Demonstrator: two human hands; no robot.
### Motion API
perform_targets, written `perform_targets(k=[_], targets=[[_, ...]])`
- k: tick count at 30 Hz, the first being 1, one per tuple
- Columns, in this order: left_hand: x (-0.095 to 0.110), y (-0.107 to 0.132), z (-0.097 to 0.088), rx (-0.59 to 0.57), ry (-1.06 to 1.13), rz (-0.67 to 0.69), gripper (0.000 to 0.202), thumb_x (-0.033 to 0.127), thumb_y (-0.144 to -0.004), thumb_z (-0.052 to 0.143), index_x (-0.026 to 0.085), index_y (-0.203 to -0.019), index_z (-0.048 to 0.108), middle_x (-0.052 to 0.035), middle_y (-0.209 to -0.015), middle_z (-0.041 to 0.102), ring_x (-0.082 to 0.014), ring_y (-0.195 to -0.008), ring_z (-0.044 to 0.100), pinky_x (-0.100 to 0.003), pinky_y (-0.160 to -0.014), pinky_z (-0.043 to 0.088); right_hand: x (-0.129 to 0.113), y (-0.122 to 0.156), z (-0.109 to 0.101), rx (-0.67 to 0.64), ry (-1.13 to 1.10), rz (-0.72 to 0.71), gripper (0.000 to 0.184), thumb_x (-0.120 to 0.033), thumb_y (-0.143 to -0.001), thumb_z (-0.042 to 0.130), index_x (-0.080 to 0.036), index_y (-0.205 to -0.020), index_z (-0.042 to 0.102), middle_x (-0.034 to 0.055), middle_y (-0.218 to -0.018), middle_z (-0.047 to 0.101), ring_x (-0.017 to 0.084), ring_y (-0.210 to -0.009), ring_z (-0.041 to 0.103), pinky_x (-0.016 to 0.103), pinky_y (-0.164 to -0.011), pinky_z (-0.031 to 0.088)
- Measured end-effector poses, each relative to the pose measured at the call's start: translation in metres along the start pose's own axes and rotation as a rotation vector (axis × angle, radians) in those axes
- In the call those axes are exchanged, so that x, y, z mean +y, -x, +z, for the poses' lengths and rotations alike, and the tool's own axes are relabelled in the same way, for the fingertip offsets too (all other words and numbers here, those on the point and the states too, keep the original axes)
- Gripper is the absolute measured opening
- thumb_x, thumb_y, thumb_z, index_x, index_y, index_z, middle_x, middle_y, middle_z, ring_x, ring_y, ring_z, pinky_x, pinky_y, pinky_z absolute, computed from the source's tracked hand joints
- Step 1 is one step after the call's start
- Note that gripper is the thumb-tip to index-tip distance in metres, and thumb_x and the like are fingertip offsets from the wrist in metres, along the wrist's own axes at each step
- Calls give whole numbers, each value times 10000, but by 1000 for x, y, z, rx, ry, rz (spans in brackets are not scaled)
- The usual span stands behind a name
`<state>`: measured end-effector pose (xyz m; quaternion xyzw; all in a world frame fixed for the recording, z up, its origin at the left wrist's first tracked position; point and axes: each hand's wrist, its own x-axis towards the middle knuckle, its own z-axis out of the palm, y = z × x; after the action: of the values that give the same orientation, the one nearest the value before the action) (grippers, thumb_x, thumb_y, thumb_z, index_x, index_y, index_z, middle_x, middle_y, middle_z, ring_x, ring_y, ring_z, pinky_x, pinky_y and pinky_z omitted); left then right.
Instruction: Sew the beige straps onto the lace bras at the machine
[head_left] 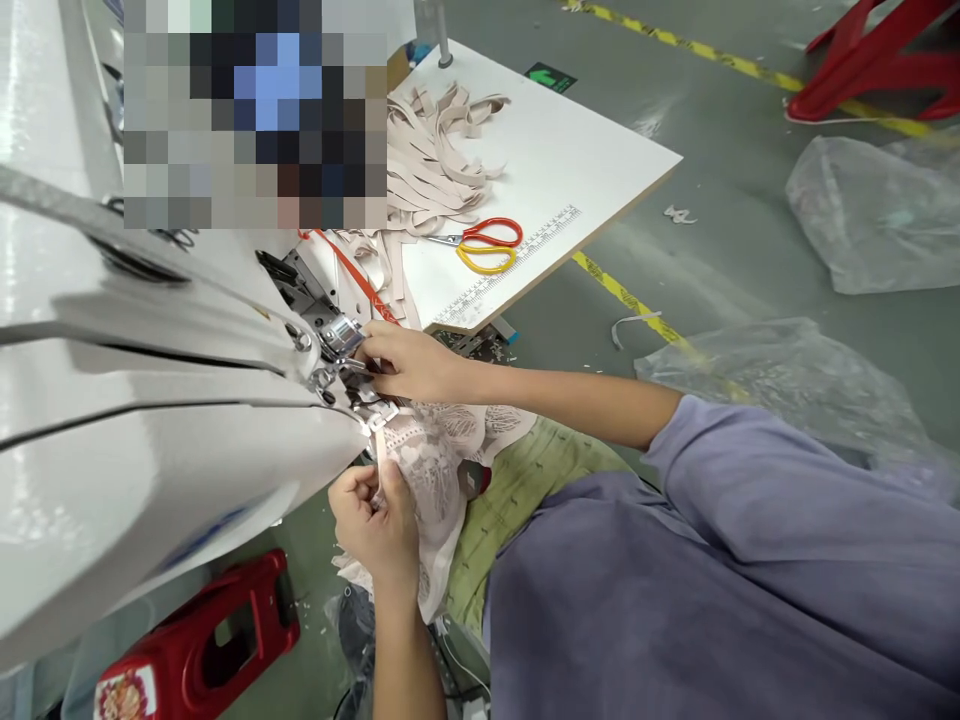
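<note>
My right hand [409, 362] reaches in from the right, its fingers pinched on pale lace fabric [442, 450] right at the metal presser foot [343, 335] of a white sewing machine [150, 420]. Lower down, my left hand [375, 520] is closed on the same lace fabric and a thin beige strap, just below the machine's arm. The fabric hangs from the foot down over my lap. The needle itself is hidden behind the fingers.
A white table [570, 150] behind holds a pile of beige straps [439, 150] and red-and-yellow scissors [487, 245]. A red stool [202, 640] stands low on the left. Clear plastic bags [870, 210] lie on the grey floor at the right.
</note>
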<state>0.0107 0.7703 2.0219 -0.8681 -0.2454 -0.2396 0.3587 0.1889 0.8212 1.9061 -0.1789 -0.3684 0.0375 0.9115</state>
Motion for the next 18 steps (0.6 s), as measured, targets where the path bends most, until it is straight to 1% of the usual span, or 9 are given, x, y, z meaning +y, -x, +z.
perform_targets(k=[3,5,7,9,11,13,14,16,18], targets=[[2,-2,-3,-60,40,-43,241,403,-871,650,193,-969,587,-2,-811,629,-151,-724,643,-259,-681,481,-2,1,-1,0,-21,15,48,-128,-822,559,-165,-850,551,41,-1006,536,146,-838,512,275,-756,383],[2,-5,-6,-110,47,-91,284,438,-876,638,189,-1001,582,-20,-866,641,-157,-741,642,-266,-685,484,-4,1,-1,-3,-31,22,62,-110,-808,553,-162,-842,548,46,-1008,539,148,-846,514,276,-756,384],[2,-8,-8,-165,47,-173,350,490,-877,626,185,-1040,582,-50,-966,651,-157,-745,625,-274,-679,479,-4,1,0,-6,-40,36,62,-103,-802,556,-158,-831,552,51,-1023,546,144,-845,519,277,-759,388],[1,-11,-11,-260,122,-285,415,537,-886,603,183,-1102,587,-83,-1066,659,-177,-810,635,-286,-710,488,-4,2,2,-4,-53,59,61,-106,-803,567,-157,-836,562,55,-1045,556,141,-846,525,278,-762,392],[2,-9,-10,-428,302,-416,462,581,-869,614,180,-1099,623,-98,-1068,683,-220,-901,657,-311,-766,509,-6,4,1,4,-68,92,50,-122,-813,584,-162,-838,568,52,-1045,565,144,-854,528,282,-765,395],[6,-1,-6,-629,555,-579,510,618,-780,706,164,-1009,675,-95,-946,715,-266,-923,681,-348,-805,532,-13,9,-6,8,-86,139,50,-162,-833,609,-166,-816,562,40,-990,568,144,-836,522,287,-761,396],[9,7,-2,-710,688,-663,534,624,-723,757,155,-969,692,-90,-885,722,-281,-909,693,-367,-818,542,-18,13,-12,-3,-104,163,80,-190,-846,619,-167,-801,557,29,-945,565,138,-811,515,287,-753,396],[19,27,8,-816,930,-795,583,623,-634,827,140,-939,713,-89,-821,731,-298,-888,713,-401,-845,554,-31,23,-26,-61,-172,206,136,-239,-866,629,-170,-784,547,-1,-842,545,119,-740,492,275,-714,389],[27,49,20,-896,1086,-841,615,636,-624,832,133,-961,726,-106,-841,746,-307,-915,721,-422,-886,551,-40,35,-41,-150,-281,249,147,-258,-880,630,-174,-794,545,-24,-765,529,105,-688,479,257,-665,378]])
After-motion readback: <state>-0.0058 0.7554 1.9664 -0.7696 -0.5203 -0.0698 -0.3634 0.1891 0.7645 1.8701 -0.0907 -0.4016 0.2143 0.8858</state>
